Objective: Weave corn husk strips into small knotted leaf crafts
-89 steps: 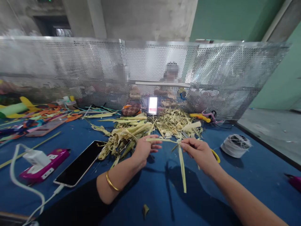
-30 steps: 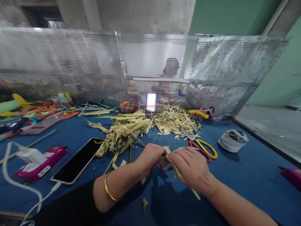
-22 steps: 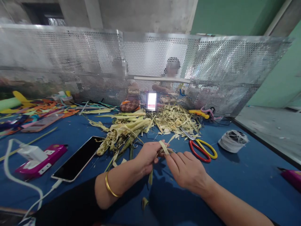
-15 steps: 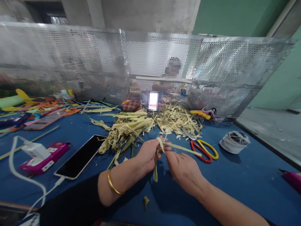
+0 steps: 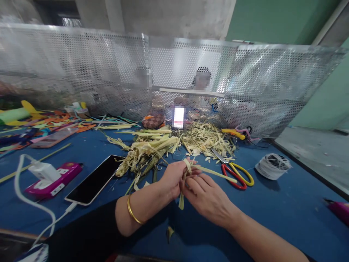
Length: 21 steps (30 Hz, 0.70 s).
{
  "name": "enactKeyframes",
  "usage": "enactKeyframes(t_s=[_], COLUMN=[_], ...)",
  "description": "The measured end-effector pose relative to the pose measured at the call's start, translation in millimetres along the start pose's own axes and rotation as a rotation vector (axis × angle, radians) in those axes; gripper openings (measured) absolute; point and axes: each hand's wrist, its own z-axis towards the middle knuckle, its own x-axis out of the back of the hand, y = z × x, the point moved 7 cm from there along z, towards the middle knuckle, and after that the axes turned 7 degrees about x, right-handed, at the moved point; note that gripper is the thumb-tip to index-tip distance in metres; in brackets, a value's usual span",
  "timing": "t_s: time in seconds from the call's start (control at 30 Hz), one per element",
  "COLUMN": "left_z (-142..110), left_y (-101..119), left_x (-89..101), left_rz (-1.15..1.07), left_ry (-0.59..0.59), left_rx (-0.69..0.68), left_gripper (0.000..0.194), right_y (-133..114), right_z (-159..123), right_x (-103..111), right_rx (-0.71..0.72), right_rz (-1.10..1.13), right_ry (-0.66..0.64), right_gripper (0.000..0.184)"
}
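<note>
Pale green husk strips (image 5: 218, 173) cross between my two hands, with one stalk-like end pointing right and a flat end hanging below. My left hand (image 5: 169, 181), a gold bangle at its wrist, is closed around the strips where one loops over. Fingers bent, my right hand (image 5: 208, 196) pinches at the strips just below that loop and touches the left fingers. Its fingertips are partly hidden. Beyond my hands lie a heap of dried husks (image 5: 148, 147) and a pile of husk shreds (image 5: 208, 140). Scissors (image 5: 234, 175) with red and yellow handles rest to the right.
A spool of white string (image 5: 272, 166) stands at right. On the left are a charging phone (image 5: 94, 180), a magenta power strip (image 5: 58, 182) with a white plug, and colourful scraps (image 5: 54, 122). A perforated metal screen (image 5: 109, 65) runs across the back, with people behind it.
My right hand has shifted left, and its fingers have curled in against the strips and the left fingers. The left hand keeps its hold. The view has moved slightly.
</note>
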Motion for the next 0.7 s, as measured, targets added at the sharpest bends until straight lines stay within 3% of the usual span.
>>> enactKeyframes(t_s=[0.1, 0.17, 0.23, 0.3, 0.4, 0.47, 0.57, 0.7], left_z=[-2.9, -5.7, -8.3, -10.6, -13.8, -14.9, -15.1, -14.6], left_y=[-7.3, -7.8, -5.0, 0.0, 5.7, 7.0, 6.1, 7.4], left_x=[-3.4, -4.6, -5.3, -5.3, -6.6, -8.6, -11.3, -12.1], left_rz=[0.016, 0.054, 0.113, 0.189, 0.305, 0.386, 0.499, 0.562], left_ry=[-0.035, -0.044, -0.044, -0.026, -0.012, -0.023, -0.048, -0.057], left_rx=[0.016, 0.01, -0.016, -0.058, -0.11, -0.133, -0.142, -0.148], left_gripper=[0.011, 0.015, 0.022, 0.028, 0.035, 0.036, 0.035, 0.03], right_y=[-1.0, 8.2, 29.2, 56.0, 82.0, 81.1, 73.8, 72.5], right_z=[1.4, -2.5, -12.5, -29.9, -57.6, -65.8, -67.6, -68.9], right_x=[0.1, 6.1, 10.6, 5.8, -24.7, -50.0, -66.9, -68.6], right_rx=[0.01, -0.074, -0.285, -0.59, -1.024, -1.193, -1.299, -1.341], right_rz=[0.076, 0.158, 0.269, 0.405, 0.786, 1.154, 1.42, 1.373], right_ry=[0.024, 0.111, 0.212, 0.273, 0.247, 0.19, 0.147, 0.126], right_gripper=[0.025, 0.024, 0.02, 0.014, 0.015, 0.018, 0.02, 0.016])
